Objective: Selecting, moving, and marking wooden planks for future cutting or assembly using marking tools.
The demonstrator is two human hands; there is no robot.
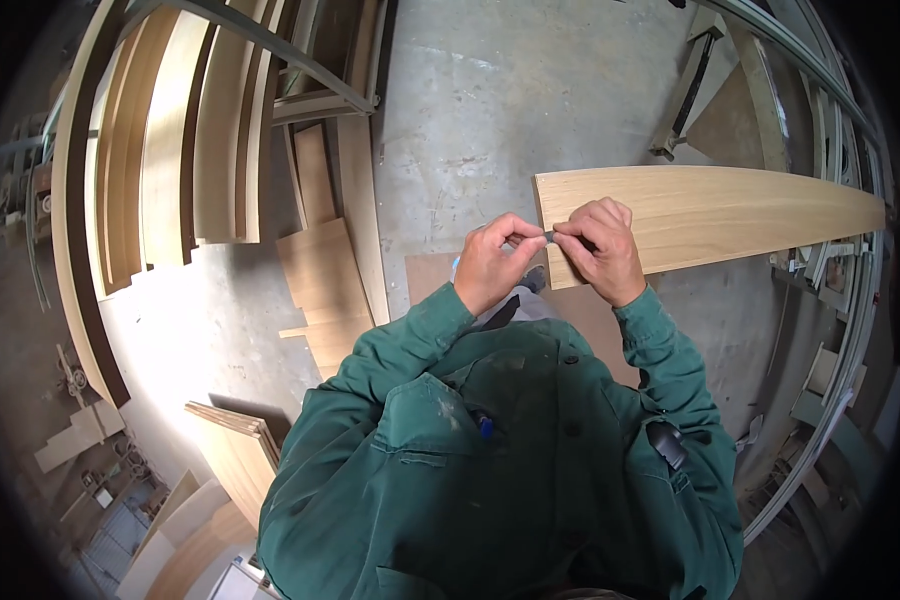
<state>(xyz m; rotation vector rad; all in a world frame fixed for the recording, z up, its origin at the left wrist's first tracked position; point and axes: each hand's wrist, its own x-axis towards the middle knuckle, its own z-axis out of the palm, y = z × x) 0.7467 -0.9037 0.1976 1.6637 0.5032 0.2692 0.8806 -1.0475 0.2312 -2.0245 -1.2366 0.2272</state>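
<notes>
Near first: green jacket (510,460) at six o'clock, both forearms reaching up toward one. Left hand (497,258) turned inward, thumb and forefinger pinched; right hand (604,250) over the near end of the board (730,212), wrist rising from five o'clock, fingers curled. The hands nearly meet, fingertips of each clamped on a small dark piece (548,237) between them, at the board's cut end. Fingers cover most of that piece; I can't make out what it is. Nor can I tell what carries the board: its underside is hidden from me, and its far end sits at the dim rim of my view. Board lies at two o'clock, long axis close to nine-to-three, broad end by the hands, narrowing toward three. Farther off, grey floor (450,120) at twelve, racked wooden panels (175,130) at ten.
</notes>
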